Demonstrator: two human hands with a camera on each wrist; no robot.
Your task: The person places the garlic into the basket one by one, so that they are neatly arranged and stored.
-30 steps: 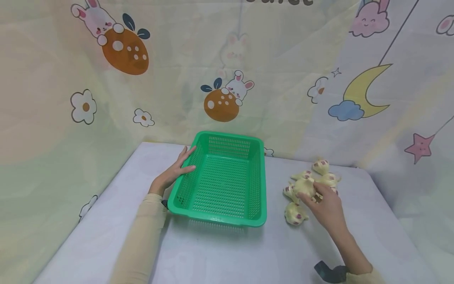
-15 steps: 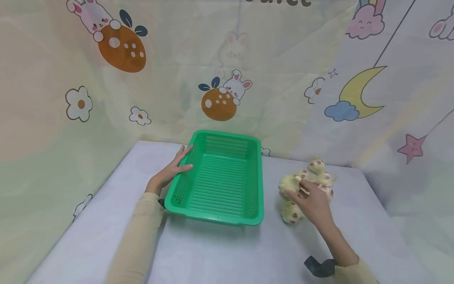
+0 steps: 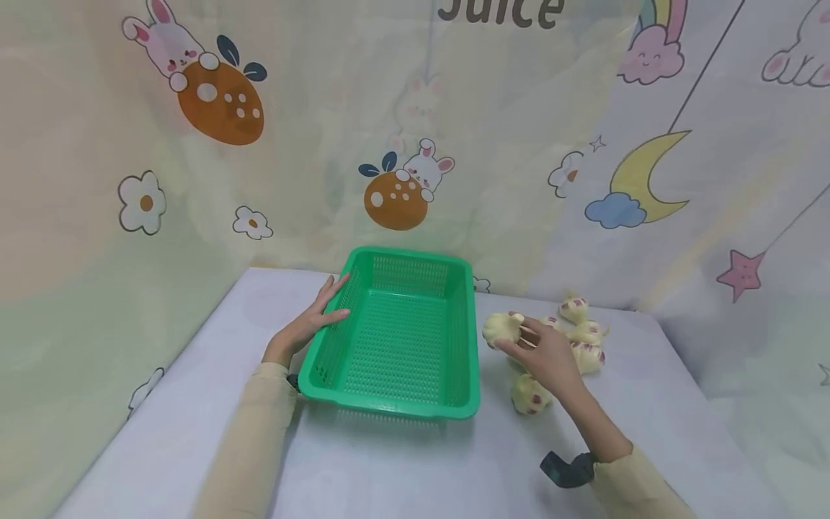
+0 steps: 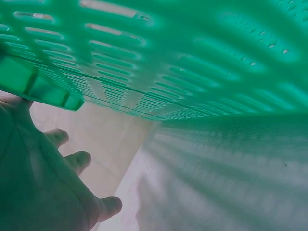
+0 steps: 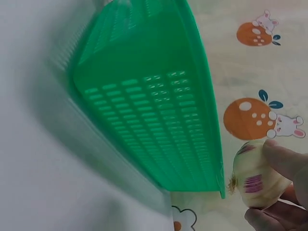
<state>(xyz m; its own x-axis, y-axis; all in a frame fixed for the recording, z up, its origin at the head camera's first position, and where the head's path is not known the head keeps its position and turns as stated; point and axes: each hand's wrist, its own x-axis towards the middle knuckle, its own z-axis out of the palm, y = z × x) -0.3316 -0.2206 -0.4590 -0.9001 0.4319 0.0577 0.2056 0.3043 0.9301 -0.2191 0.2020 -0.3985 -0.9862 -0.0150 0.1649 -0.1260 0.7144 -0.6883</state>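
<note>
Fingers [image 5: 263, 220] of the right hand [image 3: 551, 364] are clamped on one garlic bulb [image 3: 501, 330], with the thumb on one side and fingertips on the other. The left hand [image 3: 311, 321] has its fingers straight and spread apart, touching the left side of a green basket [image 3: 389, 406]. I think the step now is carrying the bulb, while the left hand seems to help the basket stay put. To get it into the basket, the next move would call for going left, up over the right rim [image 3: 474, 339], then letting go low down and softly.

Biggest of all is the cloth [image 3: 493, 180] with bunnies and a moon on it, hanging on the far side. In front of it is the white tabletop [image 3: 402, 476]. The basket stands in the middle, full of little holes, and its right rim is what stands in the way. On the right sits a pile of more garlic [image 3: 588, 357], pale with purple patches. The right hand hides some, so I can't tell how many. One near bulb [image 3: 529, 394] lies at the near side of the pile. The held bulb is just right of the basket and looks lifted off the tabletop. Smallest are its thin roots [image 5: 232, 184].
</note>
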